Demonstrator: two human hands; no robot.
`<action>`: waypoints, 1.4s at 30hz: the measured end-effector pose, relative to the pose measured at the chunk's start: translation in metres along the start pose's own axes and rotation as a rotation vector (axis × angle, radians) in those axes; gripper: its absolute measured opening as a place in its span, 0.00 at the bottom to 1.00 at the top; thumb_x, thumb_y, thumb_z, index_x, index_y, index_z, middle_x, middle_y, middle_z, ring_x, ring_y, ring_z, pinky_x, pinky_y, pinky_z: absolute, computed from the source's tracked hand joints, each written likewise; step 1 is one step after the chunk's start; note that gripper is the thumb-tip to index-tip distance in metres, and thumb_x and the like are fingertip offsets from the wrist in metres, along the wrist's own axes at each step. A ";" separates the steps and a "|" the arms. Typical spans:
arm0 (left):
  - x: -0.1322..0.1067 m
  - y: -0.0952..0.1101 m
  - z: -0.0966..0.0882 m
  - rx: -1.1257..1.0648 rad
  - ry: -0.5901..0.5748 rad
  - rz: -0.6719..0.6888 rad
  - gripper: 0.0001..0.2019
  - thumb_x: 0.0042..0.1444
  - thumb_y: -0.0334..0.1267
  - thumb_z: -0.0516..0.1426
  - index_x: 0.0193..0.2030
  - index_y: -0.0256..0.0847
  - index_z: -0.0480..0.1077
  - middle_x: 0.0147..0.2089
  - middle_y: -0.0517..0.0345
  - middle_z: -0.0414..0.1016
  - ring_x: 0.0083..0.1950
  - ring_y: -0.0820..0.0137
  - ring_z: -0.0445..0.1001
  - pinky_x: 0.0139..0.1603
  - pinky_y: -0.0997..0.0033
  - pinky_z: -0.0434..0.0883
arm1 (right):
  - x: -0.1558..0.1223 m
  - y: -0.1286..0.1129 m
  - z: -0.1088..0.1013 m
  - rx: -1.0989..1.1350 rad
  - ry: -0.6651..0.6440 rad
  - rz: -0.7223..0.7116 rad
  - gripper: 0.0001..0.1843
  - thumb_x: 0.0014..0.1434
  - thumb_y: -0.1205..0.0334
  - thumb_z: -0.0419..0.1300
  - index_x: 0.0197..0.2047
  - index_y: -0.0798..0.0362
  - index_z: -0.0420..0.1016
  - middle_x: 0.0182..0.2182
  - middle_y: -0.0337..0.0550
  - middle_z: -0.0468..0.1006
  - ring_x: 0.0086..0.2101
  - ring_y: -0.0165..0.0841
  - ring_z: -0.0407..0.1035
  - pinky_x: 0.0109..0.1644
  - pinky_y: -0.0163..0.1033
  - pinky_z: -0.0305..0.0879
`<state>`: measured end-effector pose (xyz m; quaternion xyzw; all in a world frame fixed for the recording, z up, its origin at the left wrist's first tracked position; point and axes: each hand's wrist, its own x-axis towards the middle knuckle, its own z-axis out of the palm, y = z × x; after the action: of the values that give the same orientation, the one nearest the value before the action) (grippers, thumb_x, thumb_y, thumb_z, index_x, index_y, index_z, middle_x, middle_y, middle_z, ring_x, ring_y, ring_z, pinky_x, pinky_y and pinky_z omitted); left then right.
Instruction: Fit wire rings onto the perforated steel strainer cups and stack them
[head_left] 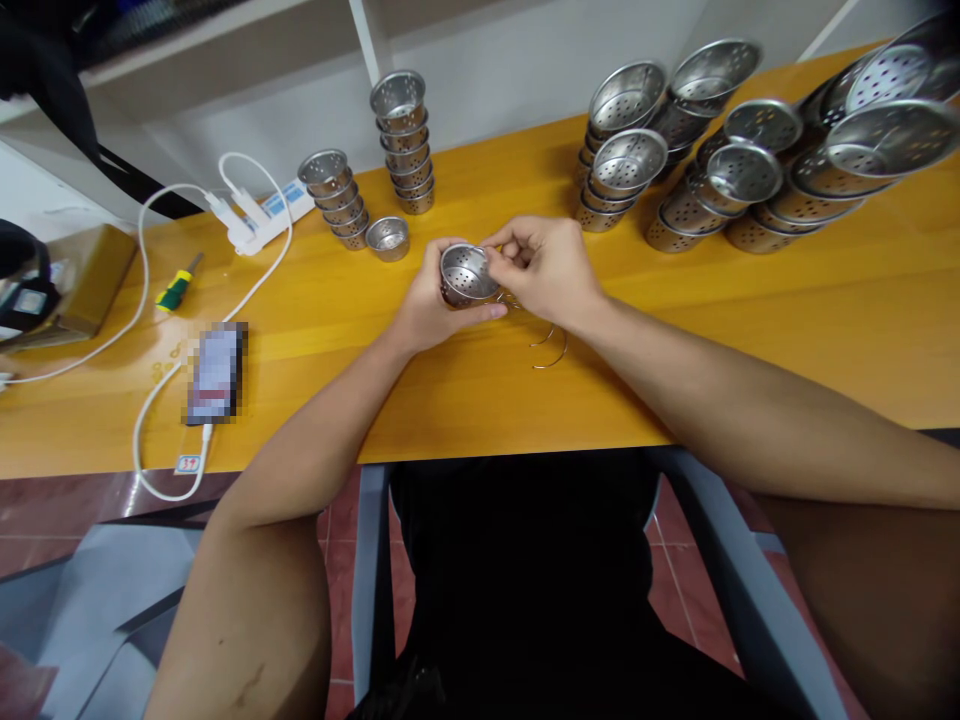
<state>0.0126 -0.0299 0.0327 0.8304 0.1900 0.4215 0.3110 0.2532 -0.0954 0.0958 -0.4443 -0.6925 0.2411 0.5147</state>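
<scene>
A small perforated metal cup (466, 274) is gripped in my left hand (429, 308), its open top tilted toward me. The fingers of my right hand (553, 264) are pinched together at the cup's right rim; what lies between the fingertips is too small to make out. Just below my right hand, thin curved metal wires (553, 360) lie on the table, partly covered by the hand. Behind my left hand a single small metal cup (388, 240) stands upright beside a short stack of cups (341, 205).
A taller cup stack (409, 150) stands at the back. Several stacks of larger perforated cups (682, 215) fill the back right. On the left are a power strip (277, 215) with white cables, a screwdriver (176, 288), a phone (216, 375) and a cardboard box (101, 280).
</scene>
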 end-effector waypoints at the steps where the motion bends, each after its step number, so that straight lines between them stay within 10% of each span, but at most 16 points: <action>1: 0.000 0.003 0.000 -0.001 0.011 -0.011 0.57 0.67 0.78 0.79 0.88 0.55 0.59 0.70 0.49 0.80 0.73 0.51 0.89 0.83 0.36 0.87 | 0.000 0.000 0.002 0.010 0.010 0.008 0.12 0.74 0.52 0.84 0.51 0.47 0.90 0.31 0.37 0.74 0.32 0.37 0.69 0.39 0.45 0.72; 12: -0.002 0.017 0.006 -0.037 0.037 -0.088 0.52 0.63 0.83 0.78 0.77 0.50 0.70 0.65 0.54 0.85 0.62 0.61 0.90 0.73 0.51 0.89 | 0.006 -0.004 0.008 0.146 -0.014 0.054 0.06 0.69 0.65 0.80 0.42 0.49 0.89 0.28 0.37 0.75 0.29 0.33 0.65 0.34 0.39 0.63; 21: -0.001 0.014 -0.005 -0.134 0.052 -0.216 0.49 0.63 0.85 0.76 0.72 0.51 0.74 0.62 0.55 0.85 0.58 0.64 0.87 0.68 0.55 0.88 | 0.002 -0.024 -0.024 0.351 -0.356 0.095 0.39 0.63 0.19 0.91 0.49 0.45 0.91 0.30 0.39 0.77 0.29 0.36 0.66 0.31 0.42 0.65; 42: -0.005 0.000 -0.001 -0.006 -0.023 -0.070 0.50 0.70 0.81 0.74 0.82 0.51 0.68 0.72 0.46 0.84 0.71 0.53 0.89 0.83 0.41 0.86 | 0.005 -0.022 -0.014 0.317 -0.272 0.100 0.49 0.52 0.06 0.90 0.37 0.44 0.84 0.25 0.37 0.72 0.28 0.35 0.61 0.29 0.42 0.58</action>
<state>0.0086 -0.0319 0.0302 0.8270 0.2141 0.4012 0.3305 0.2573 -0.1033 0.1208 -0.3549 -0.6861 0.4302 0.4672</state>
